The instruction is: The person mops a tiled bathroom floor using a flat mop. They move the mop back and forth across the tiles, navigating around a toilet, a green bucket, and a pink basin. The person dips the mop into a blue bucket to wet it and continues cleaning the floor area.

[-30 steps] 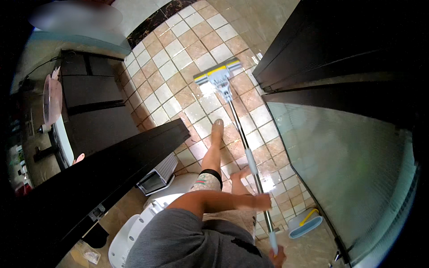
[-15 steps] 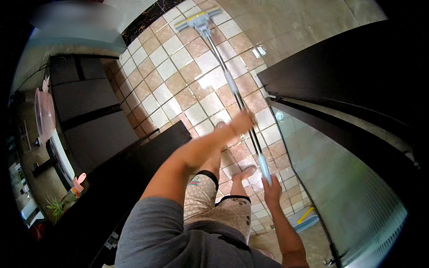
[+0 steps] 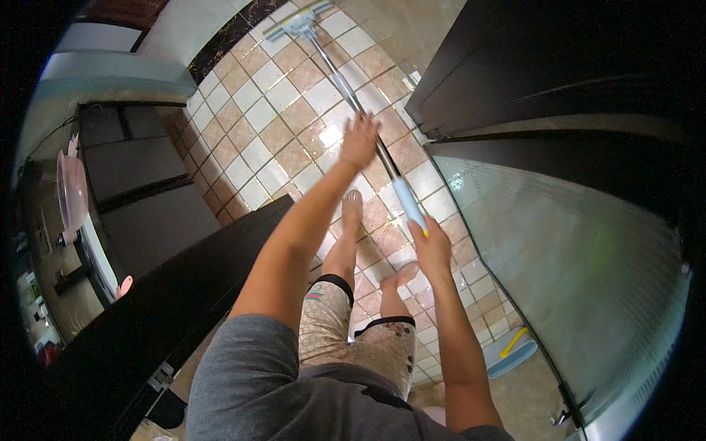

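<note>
Both my hands are on a long-handled flat mop [image 3: 342, 86], held at a slant over the wet tiled floor [image 3: 294, 103]. My left hand [image 3: 360, 141] is closed around the dark part of the metal pole, about midway along it. Nearer to me, my right hand [image 3: 432, 246] grips the lower end of the light blue handle sleeve. The mop's wide grey head with a yellow strip lies on the tiles at the far end, slightly blurred.
A dark cabinet [image 3: 140, 165] and a dark door [image 3: 243, 235] stand on the left. At right are a dark door panel [image 3: 507, 81] and a ribbed glass panel [image 3: 544, 242]. A blue-grey item with a yellow strip [image 3: 512, 353] lies at lower right. My feet are on the tiles.
Both hands and the mop have moved forward and somewhat left, the mop head nearing the top edge of the view. The view has also shifted a little.
</note>
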`<state>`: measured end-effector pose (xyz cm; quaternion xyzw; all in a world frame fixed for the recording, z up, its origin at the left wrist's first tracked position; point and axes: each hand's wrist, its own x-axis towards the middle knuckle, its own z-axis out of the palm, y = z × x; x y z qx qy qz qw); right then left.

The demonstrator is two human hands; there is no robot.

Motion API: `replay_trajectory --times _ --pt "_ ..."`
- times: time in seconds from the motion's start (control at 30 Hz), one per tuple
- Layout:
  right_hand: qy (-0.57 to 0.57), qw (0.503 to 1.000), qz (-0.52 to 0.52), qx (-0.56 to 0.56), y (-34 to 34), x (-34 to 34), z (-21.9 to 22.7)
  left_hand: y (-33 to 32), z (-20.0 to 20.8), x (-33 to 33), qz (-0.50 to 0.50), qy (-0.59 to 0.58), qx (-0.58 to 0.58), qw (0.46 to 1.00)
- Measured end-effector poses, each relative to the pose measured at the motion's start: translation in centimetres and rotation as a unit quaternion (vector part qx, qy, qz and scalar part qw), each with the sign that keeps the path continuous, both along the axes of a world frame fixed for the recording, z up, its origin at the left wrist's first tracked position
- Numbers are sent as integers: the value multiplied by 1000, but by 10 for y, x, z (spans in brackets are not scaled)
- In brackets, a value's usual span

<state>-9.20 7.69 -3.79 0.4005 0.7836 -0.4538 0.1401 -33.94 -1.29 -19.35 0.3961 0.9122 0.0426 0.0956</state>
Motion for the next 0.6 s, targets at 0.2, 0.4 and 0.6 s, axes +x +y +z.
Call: replay_trajectory --times 0.2,0.4,0.6 --pt "-68 996 -12 51 -18 220 71 18 48 192 -317 -86 -54 943" --pt "-189 979 41 66 -46 380 187 8 122 355 -403 -224 20 887" --pt "-217 970 79 74 -21 396 277 19 191 397 -410 -314 12 857"
